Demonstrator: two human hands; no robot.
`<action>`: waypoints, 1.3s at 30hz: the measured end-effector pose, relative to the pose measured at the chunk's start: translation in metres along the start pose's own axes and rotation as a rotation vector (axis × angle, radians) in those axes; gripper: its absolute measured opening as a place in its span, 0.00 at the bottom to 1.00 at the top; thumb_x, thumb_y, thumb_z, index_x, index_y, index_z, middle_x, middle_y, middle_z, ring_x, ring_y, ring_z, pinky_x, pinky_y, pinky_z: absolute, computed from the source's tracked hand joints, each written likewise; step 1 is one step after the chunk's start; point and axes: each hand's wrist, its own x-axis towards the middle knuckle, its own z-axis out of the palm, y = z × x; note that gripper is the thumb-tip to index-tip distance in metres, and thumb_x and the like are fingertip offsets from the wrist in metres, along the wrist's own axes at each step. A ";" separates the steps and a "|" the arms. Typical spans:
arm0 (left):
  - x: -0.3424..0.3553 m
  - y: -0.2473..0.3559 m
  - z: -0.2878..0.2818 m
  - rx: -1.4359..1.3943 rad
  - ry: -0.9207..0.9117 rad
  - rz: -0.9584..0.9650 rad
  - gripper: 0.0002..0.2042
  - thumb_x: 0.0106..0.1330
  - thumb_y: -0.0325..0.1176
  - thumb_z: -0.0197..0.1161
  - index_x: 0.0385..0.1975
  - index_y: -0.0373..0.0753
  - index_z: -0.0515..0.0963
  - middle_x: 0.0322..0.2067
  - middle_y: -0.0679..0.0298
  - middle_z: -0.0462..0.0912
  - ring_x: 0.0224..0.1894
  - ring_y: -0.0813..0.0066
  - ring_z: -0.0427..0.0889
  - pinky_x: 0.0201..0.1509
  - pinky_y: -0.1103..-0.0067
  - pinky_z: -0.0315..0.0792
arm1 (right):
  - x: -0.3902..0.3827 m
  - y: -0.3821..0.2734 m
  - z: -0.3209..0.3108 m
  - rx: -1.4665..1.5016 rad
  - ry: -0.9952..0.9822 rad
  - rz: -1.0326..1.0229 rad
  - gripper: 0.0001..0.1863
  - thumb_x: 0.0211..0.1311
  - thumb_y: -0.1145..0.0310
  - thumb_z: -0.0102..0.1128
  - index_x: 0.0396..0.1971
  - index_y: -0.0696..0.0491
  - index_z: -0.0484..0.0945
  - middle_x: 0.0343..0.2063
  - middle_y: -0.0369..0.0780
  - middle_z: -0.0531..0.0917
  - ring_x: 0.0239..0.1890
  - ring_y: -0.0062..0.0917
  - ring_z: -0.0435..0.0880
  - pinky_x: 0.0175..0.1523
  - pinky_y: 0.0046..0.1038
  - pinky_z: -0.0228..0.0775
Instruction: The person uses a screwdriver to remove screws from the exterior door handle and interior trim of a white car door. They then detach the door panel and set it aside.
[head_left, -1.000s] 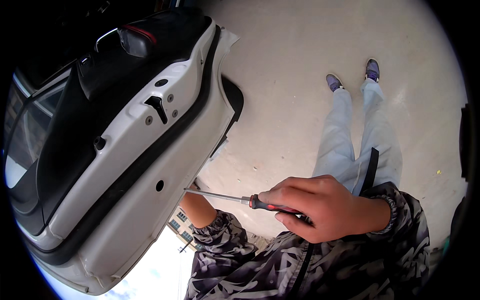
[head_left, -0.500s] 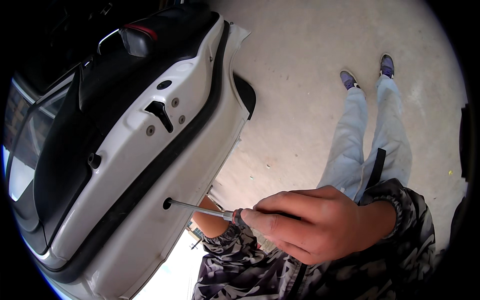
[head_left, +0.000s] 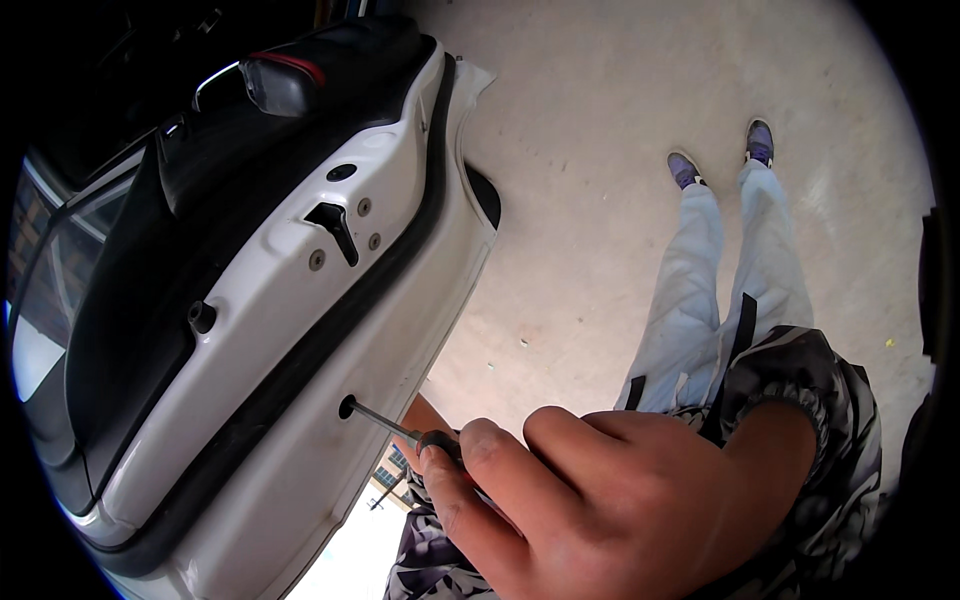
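Note:
My right hand (head_left: 590, 500) grips a red-and-black screwdriver (head_left: 436, 446) with a steel shank, which slants up and left into a dark round hole (head_left: 349, 408) in the edge of a white car door (head_left: 280, 460). Higher on that door are the latch opening (head_left: 335, 231), screws around it and a long black rubber seal (head_left: 400, 240). My left hand is behind the door; only some skin of the wrist or forearm (head_left: 420, 416) shows past the edge, and its fingers are hidden.
The door's black inner trim with a handle (head_left: 280, 80) and its window (head_left: 50, 260) fill the left. My legs (head_left: 760, 260) and shoes (head_left: 685, 172) are on the concrete floor (head_left: 600, 70). A building and bright sky show below the door's edge.
The screwdriver tip moved from the door's outer edge into the round hole. My right hand has since come down and left, closer to the door, with its fingers wrapped further forward over the handle.

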 end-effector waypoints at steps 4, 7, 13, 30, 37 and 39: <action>0.005 -0.002 0.005 -0.029 -0.001 0.005 0.14 0.61 0.32 0.41 0.39 0.30 0.70 0.41 0.55 0.69 0.45 0.63 0.68 0.52 0.72 0.61 | -0.003 -0.014 0.025 -0.068 0.224 -0.023 0.08 0.39 0.77 0.60 0.11 0.59 0.69 0.17 0.39 0.67 0.18 0.22 0.63 0.13 0.18 0.51; 0.009 -0.003 0.010 -0.060 -0.004 0.006 0.15 0.61 0.33 0.41 0.39 0.30 0.71 0.42 0.55 0.69 0.45 0.63 0.68 0.52 0.72 0.61 | 0.000 -0.019 0.029 -0.121 0.232 -0.056 0.07 0.41 0.76 0.60 0.16 0.63 0.73 0.19 0.41 0.71 0.21 0.24 0.66 0.16 0.20 0.55; 0.017 -0.013 0.013 -0.151 0.023 -0.021 0.15 0.61 0.33 0.41 0.40 0.30 0.71 0.42 0.55 0.70 0.46 0.62 0.68 0.53 0.72 0.61 | 0.015 -0.017 0.004 0.187 -0.442 0.318 0.10 0.48 0.75 0.61 0.30 0.61 0.72 0.18 0.39 0.69 0.16 0.26 0.70 0.17 0.24 0.62; 0.051 -0.050 0.012 -0.265 0.123 0.027 0.15 0.56 0.35 0.39 0.26 0.31 0.71 0.34 0.49 0.75 0.44 0.54 0.69 0.53 0.65 0.60 | 0.016 -0.033 0.012 0.239 -0.116 0.707 0.11 0.63 0.68 0.51 0.36 0.60 0.76 0.23 0.34 0.73 0.14 0.15 0.65 0.18 0.18 0.52; 0.048 -0.067 -0.015 -0.295 0.149 -0.056 0.12 0.55 0.32 0.42 0.27 0.31 0.71 0.33 0.52 0.74 0.49 0.51 0.69 0.57 0.66 0.59 | 0.009 -0.033 0.036 -0.218 -0.306 0.229 0.15 0.49 0.73 0.63 0.37 0.58 0.73 0.27 0.38 0.75 0.27 0.20 0.74 0.31 0.22 0.67; 0.044 -0.057 -0.013 -0.323 0.180 -0.138 0.11 0.54 0.30 0.42 0.28 0.31 0.71 0.35 0.54 0.74 0.54 0.51 0.68 0.56 0.66 0.59 | 0.009 -0.028 0.035 -0.412 -0.355 -0.054 0.13 0.51 0.73 0.60 0.37 0.59 0.73 0.26 0.43 0.76 0.24 0.32 0.77 0.29 0.27 0.68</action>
